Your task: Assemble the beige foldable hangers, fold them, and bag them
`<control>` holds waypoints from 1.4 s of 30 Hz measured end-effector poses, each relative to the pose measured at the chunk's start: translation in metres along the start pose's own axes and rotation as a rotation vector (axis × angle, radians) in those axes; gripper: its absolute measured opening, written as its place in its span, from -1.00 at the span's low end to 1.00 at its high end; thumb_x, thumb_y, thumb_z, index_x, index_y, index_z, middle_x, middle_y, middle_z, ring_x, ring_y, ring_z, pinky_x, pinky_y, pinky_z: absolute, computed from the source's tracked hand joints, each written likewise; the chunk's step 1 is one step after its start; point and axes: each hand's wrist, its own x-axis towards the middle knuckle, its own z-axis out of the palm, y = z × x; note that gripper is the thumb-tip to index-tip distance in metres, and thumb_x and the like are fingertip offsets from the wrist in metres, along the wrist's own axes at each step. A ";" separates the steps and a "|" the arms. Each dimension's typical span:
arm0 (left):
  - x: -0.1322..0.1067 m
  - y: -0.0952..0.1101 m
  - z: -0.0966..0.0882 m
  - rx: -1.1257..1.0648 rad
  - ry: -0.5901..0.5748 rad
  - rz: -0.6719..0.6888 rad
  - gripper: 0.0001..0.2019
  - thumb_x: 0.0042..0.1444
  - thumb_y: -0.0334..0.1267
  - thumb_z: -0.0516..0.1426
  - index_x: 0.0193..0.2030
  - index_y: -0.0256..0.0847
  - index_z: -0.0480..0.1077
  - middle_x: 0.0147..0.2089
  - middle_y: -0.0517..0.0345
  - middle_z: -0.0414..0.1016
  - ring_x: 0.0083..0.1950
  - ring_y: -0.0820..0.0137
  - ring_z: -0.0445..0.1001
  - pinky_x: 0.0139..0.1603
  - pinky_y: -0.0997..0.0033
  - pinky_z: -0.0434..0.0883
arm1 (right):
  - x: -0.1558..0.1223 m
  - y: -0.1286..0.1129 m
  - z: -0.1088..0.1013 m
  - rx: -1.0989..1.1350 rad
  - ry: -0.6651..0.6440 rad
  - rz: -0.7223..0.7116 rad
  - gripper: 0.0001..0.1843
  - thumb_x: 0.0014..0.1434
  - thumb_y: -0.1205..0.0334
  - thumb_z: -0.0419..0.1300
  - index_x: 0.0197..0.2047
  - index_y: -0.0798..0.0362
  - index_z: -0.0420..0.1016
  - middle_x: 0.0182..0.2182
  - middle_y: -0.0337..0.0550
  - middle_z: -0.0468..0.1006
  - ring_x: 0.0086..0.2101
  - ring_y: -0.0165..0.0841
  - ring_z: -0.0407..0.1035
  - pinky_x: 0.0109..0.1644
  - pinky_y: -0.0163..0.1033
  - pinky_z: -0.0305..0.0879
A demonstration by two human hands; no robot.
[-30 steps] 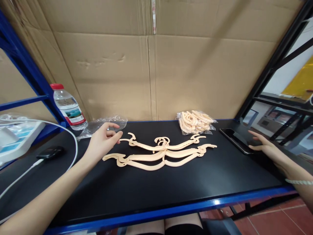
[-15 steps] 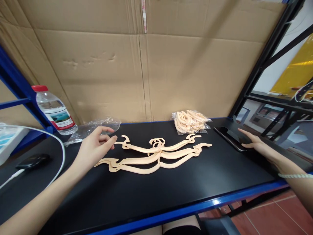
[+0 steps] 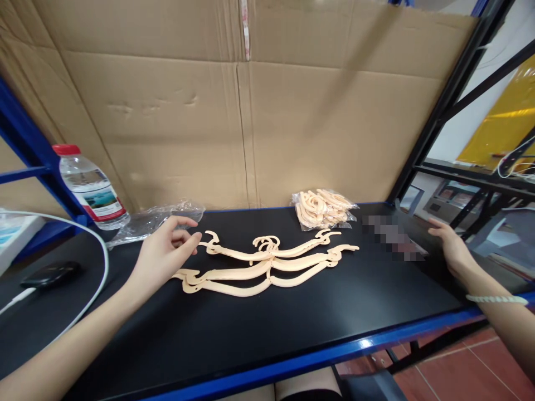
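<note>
Several thin beige plastic hangers (image 3: 267, 263) lie in a loose stack in the middle of the black table (image 3: 292, 323). My left hand (image 3: 164, 253) rests at their left end, fingers loosely curled and touching one hanger's tip, holding nothing. My right hand (image 3: 449, 248) lies flat at the right, fingers stretched out beside a blurred flat dark object (image 3: 393, 236) that it no longer covers. A clear bag of more beige hangers (image 3: 322, 209) sits behind the stack.
A water bottle with a red cap (image 3: 90, 189) and crumpled clear plastic (image 3: 156, 217) stand at the back left. A white cable (image 3: 90, 245) and a black device (image 3: 50, 273) lie far left. Cardboard (image 3: 251, 111) walls the back; a blue edge (image 3: 334, 353) fronts the table.
My right hand has slid right, off the flat dark object. The view has shifted a little. My left hand stays at the hangers' left end.
</note>
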 end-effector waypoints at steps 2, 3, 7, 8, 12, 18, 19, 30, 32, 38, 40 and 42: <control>0.000 -0.001 0.003 -0.020 -0.022 0.020 -0.70 0.04 -0.01 0.11 -0.16 -0.12 0.26 -0.59 0.35 0.41 -0.49 0.36 0.44 -0.42 0.44 0.30 | 0.001 -0.008 -0.004 0.000 -0.007 0.012 -0.57 0.01 0.18 -0.03 -0.16 0.17 0.53 -0.23 0.25 0.56 -0.21 0.00 0.41 -0.14 0.05 0.29; 0.000 -0.001 0.005 -0.038 -0.032 0.022 -0.71 0.04 -0.02 0.12 -0.17 -0.12 0.26 -0.58 0.35 0.41 -0.49 0.36 0.44 -0.42 0.44 0.32 | -0.001 -0.015 -0.004 0.005 -0.021 -0.007 -0.58 0.02 0.15 -0.01 -0.17 0.17 0.52 -0.19 0.27 0.55 -0.16 0.02 0.39 -0.09 0.08 0.26; -0.001 0.002 0.009 -0.089 -0.067 0.042 -0.73 0.03 -0.06 0.13 -0.19 -0.15 0.27 -0.51 0.28 0.45 -0.43 0.35 0.44 -0.40 0.42 0.37 | -0.018 -0.069 0.010 0.092 -0.187 -0.218 -0.69 0.07 0.14 0.07 -0.21 0.08 0.53 -0.15 0.11 0.56 -0.17 -0.13 0.38 -0.05 -0.07 0.26; -0.001 0.002 0.010 -0.088 -0.074 0.055 -0.73 0.03 -0.06 0.13 -0.20 -0.15 0.28 -0.48 0.26 0.47 -0.43 0.36 0.44 -0.39 0.41 0.38 | -0.023 -0.086 0.017 0.126 -0.252 -0.278 -0.71 0.08 0.14 0.09 -0.20 0.06 0.53 -0.19 0.05 0.57 -0.25 -0.19 0.40 -0.11 -0.12 0.29; -0.002 -0.001 0.010 -0.052 -0.068 0.123 -0.72 0.05 -0.04 0.12 -0.20 -0.18 0.31 -0.45 0.22 0.48 -0.46 0.38 0.42 -0.41 0.40 0.38 | -0.044 -0.154 0.047 0.258 -0.600 -0.593 -0.74 0.14 0.21 0.06 -0.18 0.07 0.53 -0.46 -0.17 0.53 -0.47 -0.35 0.37 -0.36 -0.27 0.27; -0.005 0.000 0.014 0.037 -0.089 0.209 -0.74 0.10 -0.05 0.11 -0.18 -0.18 0.36 -0.38 0.23 0.45 -0.59 0.52 0.29 -0.54 0.49 0.27 | -0.076 -0.191 0.073 0.288 -0.785 -0.833 -0.79 0.12 0.32 0.13 -0.19 0.09 0.56 -0.60 -0.32 0.39 -0.58 -0.44 0.24 -0.42 -0.31 0.16; -0.006 0.001 0.015 0.050 -0.101 0.222 -0.74 0.11 -0.05 0.10 -0.18 -0.18 0.37 -0.38 0.24 0.45 -0.60 0.53 0.26 -0.55 0.50 0.26 | -0.079 -0.190 0.074 0.290 -0.770 -0.843 -0.78 0.14 0.33 0.13 -0.18 0.10 0.56 -0.57 -0.30 0.40 -0.55 -0.43 0.25 -0.40 -0.30 0.17; -0.018 0.011 0.020 0.106 -0.182 0.419 -0.79 0.22 -0.12 0.07 -0.18 -0.20 0.40 -0.43 0.25 0.42 -0.61 0.53 0.28 -0.58 0.53 0.25 | -0.082 -0.178 0.068 0.362 -0.661 -0.854 -0.77 0.22 0.32 0.07 -0.17 0.11 0.54 -0.34 -0.07 0.53 -0.32 -0.30 0.40 -0.20 -0.18 0.33; -0.018 0.012 0.020 0.138 -0.182 0.462 -0.79 0.24 -0.14 0.05 -0.21 -0.20 0.43 -0.33 0.18 0.46 -0.57 0.54 0.30 -0.55 0.52 0.27 | -0.084 -0.178 0.069 0.356 -0.669 -0.882 -0.77 0.23 0.32 0.08 -0.15 0.11 0.55 -0.32 -0.06 0.50 -0.30 -0.28 0.40 -0.15 -0.14 0.34; -0.016 0.006 0.022 0.210 -0.234 0.516 -0.76 0.26 -0.13 0.05 -0.10 -0.15 0.48 -0.10 0.10 0.53 -0.43 0.47 0.42 -0.47 0.49 0.35 | -0.090 -0.177 0.070 0.293 -0.760 -0.940 -0.72 0.24 0.30 0.09 -0.07 0.15 0.55 -0.26 0.00 0.45 -0.24 -0.24 0.40 -0.19 -0.15 0.37; -0.016 0.004 0.023 0.245 -0.244 0.530 -0.74 0.26 -0.11 0.05 -0.06 -0.14 0.48 -0.06 0.09 0.56 -0.30 0.39 0.50 -0.38 0.47 0.41 | -0.090 -0.178 0.068 0.289 -0.779 -0.944 -0.72 0.26 0.30 0.07 -0.07 0.16 0.56 -0.27 0.01 0.44 -0.24 -0.24 0.39 -0.20 -0.16 0.37; -0.016 0.004 0.025 0.274 -0.253 0.541 -0.71 0.26 -0.08 0.05 -0.04 -0.14 0.48 -0.06 0.08 0.58 -0.18 0.32 0.53 -0.27 0.43 0.46 | -0.090 -0.179 0.067 0.297 -0.787 -0.953 -0.72 0.27 0.28 0.08 -0.07 0.17 0.56 -0.28 0.00 0.44 -0.24 -0.23 0.39 -0.19 -0.15 0.36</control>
